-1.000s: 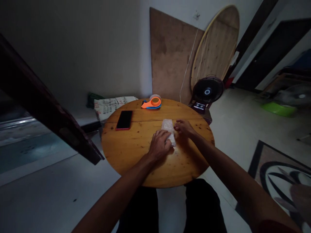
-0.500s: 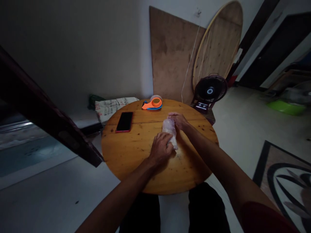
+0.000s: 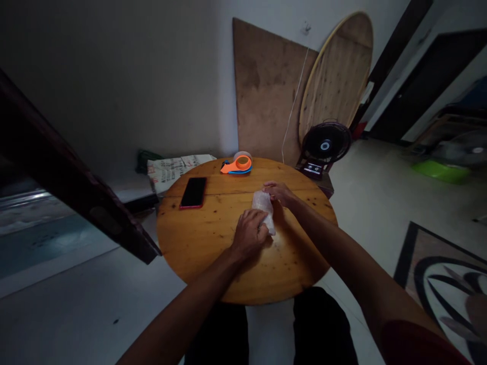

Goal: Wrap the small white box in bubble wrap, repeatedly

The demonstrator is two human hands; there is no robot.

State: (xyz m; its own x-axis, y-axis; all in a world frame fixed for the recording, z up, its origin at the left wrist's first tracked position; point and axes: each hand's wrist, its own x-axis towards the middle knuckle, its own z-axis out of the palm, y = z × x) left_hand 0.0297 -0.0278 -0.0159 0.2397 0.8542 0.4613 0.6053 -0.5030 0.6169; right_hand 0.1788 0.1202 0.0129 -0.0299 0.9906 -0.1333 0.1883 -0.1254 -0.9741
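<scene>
A whitish, translucent bundle (image 3: pixel 262 201), which looks wrapped in plastic or bubble wrap, lies on the round wooden table (image 3: pixel 205 243). My left hand (image 3: pixel 250 229) is closed on its near end, thumb and fingers around the lower part. At the far end, my right hand (image 3: pixel 279 192) has its fingers bent against the wrapping, at the bundle's upper right edge. What is inside the wrapping cannot be made out. Beyond the hands, an orange and blue tape dispenser (image 3: pixel 239 165) with a roll of clear tape sits near the table's far edge.
A phone (image 3: pixel 194 192) with a red edge lies at the table's left. Behind the right rim stands a dark fan (image 3: pixel 325 146). A wooden board (image 3: pixel 270 86) and a round tabletop (image 3: pixel 337 76) lean on the wall. A dark wooden beam (image 3: pixel 95 203) slants in at left.
The fingers of my right hand have curled in more at the bundle's far end. My left hand stays on the near end. The whole view has shifted slightly.
</scene>
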